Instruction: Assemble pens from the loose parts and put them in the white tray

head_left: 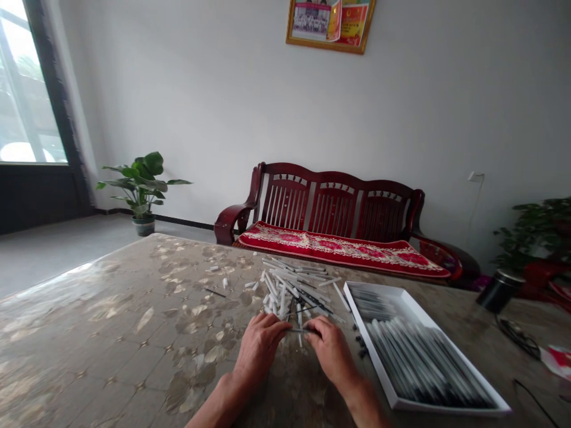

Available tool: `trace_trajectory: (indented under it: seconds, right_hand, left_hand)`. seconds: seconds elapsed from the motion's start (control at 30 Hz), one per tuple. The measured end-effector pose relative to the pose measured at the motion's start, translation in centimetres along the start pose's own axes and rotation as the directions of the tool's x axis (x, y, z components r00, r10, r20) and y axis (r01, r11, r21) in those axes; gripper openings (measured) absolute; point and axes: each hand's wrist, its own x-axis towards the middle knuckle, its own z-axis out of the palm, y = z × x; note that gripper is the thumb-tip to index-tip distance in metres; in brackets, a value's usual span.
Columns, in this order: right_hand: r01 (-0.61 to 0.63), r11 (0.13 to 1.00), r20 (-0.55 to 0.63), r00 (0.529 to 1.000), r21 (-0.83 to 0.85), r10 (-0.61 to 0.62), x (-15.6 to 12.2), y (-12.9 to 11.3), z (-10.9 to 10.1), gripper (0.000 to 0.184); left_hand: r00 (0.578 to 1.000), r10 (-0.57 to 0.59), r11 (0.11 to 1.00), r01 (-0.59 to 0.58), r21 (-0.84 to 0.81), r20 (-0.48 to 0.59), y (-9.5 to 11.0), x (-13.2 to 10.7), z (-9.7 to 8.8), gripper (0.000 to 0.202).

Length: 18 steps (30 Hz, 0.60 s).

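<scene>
Between my two hands a thin dark pen-like rod lies level, just above the table. My left hand pinches its left end, thumb and fingers together. At the other end, my right hand closes on it the same way. Right beyond my fingers spreads a loose pile of white tubes and thin dark sticks, which look like pen parts. Small black pieces lie to the right of my right hand. Motion blur hides the rod's finer details.
A shallow white box stands at the right, holding rows of pen-like sticks with dark ends. Behind it are a black cylindrical container and a cable. A patterned cloth covers the table; a red wooden bench stands beyond.
</scene>
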Motion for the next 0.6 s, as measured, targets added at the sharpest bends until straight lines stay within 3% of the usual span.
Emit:
trace_trajectory:
  seconds: [0.17,0.37,0.5,0.6]
  right_hand:
    - [-0.063,0.998,0.082,0.995,-0.022,0.064,-0.2,-1.0,-1.2,0.016]
    - [0.076,0.964,0.109,0.993,-0.256,-0.05,-0.5,-1.9,-2.4,0.017]
    - [0.01,0.941,0.005,1.0,-0.338,-0.008,0.3,-0.6,-4.9,0.017]
    - [-0.093,0.902,-0.096,0.994,-0.423,0.057,1.4,1.8,-7.9,0.017]
  left_hand:
    - [0.995,0.098,0.994,-0.098,0.054,0.006,0.1,-0.2,0.3,0.018]
    - [0.992,0.123,0.991,-0.123,0.046,-0.01,-0.6,-0.5,0.8,0.02]
    - [0.97,-0.085,0.993,0.101,0.06,-0.228,-1.5,-0.7,0.8,0.036]
    - [0.931,-0.23,0.968,0.249,0.034,-0.283,-2.0,-0.6,1.0,0.037]
